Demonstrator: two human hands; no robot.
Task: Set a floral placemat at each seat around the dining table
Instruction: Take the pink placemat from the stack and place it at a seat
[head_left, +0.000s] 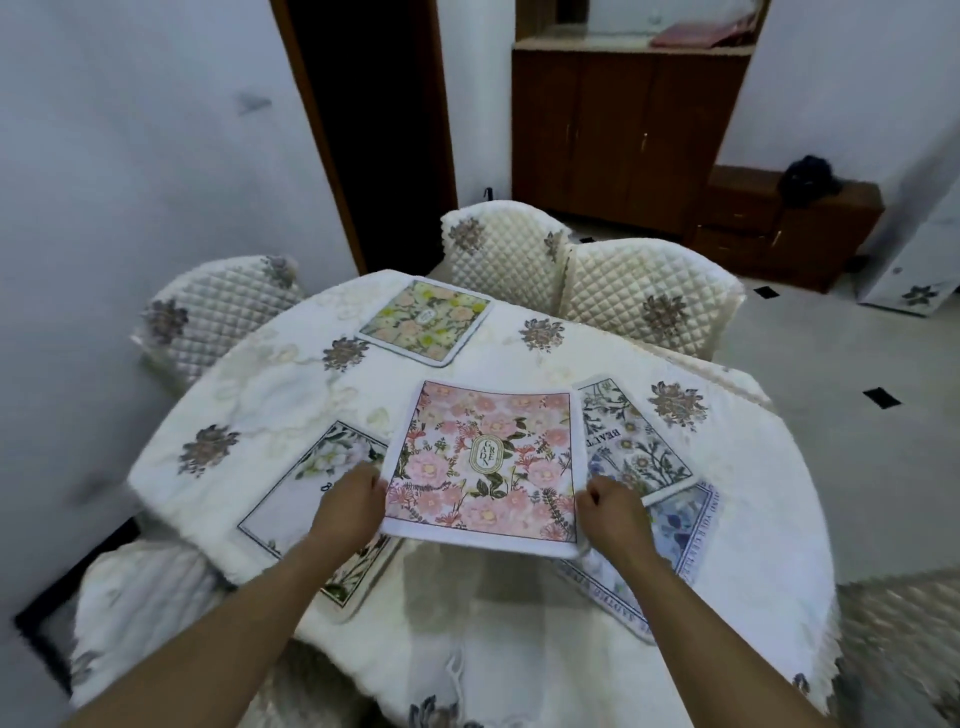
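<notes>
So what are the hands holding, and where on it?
The pink flowered placemat: the left hand has its grip on the left edge, the right hand on the right edge, both near the closer corners.

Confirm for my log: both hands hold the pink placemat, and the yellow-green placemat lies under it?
No. The left hand and right hand hold the pink placemat, but the head view shows the yellow-green placemat lying apart, at the far side of the table.
</notes>
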